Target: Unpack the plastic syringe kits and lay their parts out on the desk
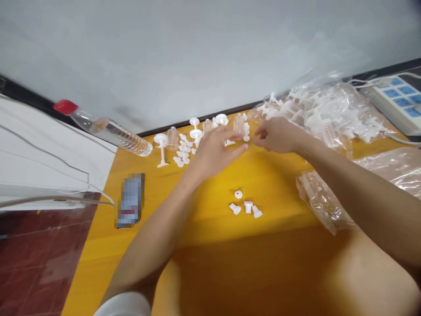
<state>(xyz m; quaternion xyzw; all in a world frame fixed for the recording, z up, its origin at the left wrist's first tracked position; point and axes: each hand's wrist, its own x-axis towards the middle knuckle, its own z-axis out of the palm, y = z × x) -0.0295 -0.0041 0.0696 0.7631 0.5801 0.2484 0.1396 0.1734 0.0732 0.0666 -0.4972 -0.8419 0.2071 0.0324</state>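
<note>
My left hand (215,151) reaches over the row of plastic parts with its fingers stretched out and apart. Its fingertips are near a clear ribbed plastic cylinder (239,125); whether they touch it I cannot tell. Beside the cylinder is a small white knobbed piece (246,131). My right hand (278,135) is just to the right, fingers curled and close together; anything in them is hidden. Further left stand a white plunger-like piece (161,149), another clear ribbed cylinder (173,138) and several small white knobbed pieces (183,151).
Several white plugs (248,206) lie on the yellow table (210,215). A phone (130,199) and a tilted bottle (121,136) are at left. A clear bag of white parts (335,112), flat plastic bags (394,169) and a power strip (399,98) are at right.
</note>
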